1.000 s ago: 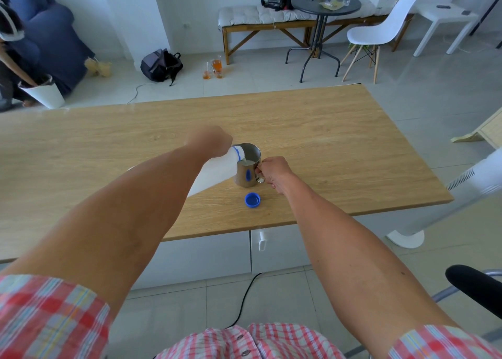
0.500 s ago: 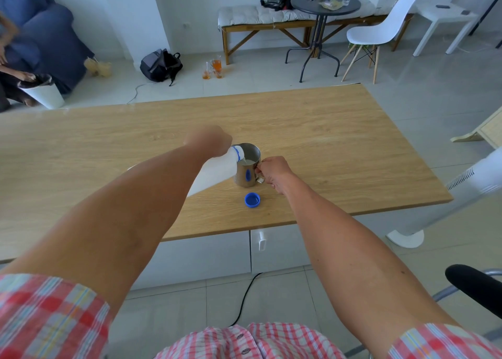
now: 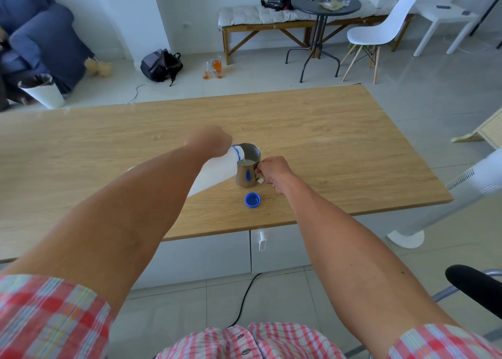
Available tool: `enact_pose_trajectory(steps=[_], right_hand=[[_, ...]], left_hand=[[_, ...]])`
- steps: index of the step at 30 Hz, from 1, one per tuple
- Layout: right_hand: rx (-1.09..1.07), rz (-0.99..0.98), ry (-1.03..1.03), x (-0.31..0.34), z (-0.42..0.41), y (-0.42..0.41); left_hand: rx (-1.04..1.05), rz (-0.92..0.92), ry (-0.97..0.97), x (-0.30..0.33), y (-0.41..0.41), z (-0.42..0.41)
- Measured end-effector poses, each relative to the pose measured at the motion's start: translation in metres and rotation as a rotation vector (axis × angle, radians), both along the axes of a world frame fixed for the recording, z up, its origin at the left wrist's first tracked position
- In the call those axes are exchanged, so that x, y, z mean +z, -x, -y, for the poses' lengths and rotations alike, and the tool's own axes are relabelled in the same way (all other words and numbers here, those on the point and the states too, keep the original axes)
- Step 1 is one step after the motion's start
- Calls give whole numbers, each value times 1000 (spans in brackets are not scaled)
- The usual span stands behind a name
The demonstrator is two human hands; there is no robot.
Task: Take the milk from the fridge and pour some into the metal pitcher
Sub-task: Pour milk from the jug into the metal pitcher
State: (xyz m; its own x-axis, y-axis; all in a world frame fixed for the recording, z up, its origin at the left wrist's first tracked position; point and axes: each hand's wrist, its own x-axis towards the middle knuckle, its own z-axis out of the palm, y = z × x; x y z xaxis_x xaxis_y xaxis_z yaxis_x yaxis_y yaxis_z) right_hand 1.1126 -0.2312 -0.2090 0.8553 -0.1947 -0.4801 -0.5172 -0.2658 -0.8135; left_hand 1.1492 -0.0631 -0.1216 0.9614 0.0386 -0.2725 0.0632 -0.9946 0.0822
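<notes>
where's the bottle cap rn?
Head view: the blue cap lies on the table, just in front of the pitcher, near the table's front edge.

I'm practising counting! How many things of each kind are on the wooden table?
Milk bottle, tilted in the left hand: 1
Metal pitcher, handle held by the right hand: 1
Blue cap, lying loose: 1
Total: 3

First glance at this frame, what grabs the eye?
Mid-table, the left hand tips a white milk bottle into the metal pitcher, which the right hand steadies by its handle. A blue cap lies just in front on the wooden table.
</notes>
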Motion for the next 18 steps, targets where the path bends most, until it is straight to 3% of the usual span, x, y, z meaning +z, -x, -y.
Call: enact_pose_trajectory(steps=[18], right_hand=[[7, 2, -7, 6, -1, 4]], left_hand=[[7, -4, 5, 3, 1, 0]])
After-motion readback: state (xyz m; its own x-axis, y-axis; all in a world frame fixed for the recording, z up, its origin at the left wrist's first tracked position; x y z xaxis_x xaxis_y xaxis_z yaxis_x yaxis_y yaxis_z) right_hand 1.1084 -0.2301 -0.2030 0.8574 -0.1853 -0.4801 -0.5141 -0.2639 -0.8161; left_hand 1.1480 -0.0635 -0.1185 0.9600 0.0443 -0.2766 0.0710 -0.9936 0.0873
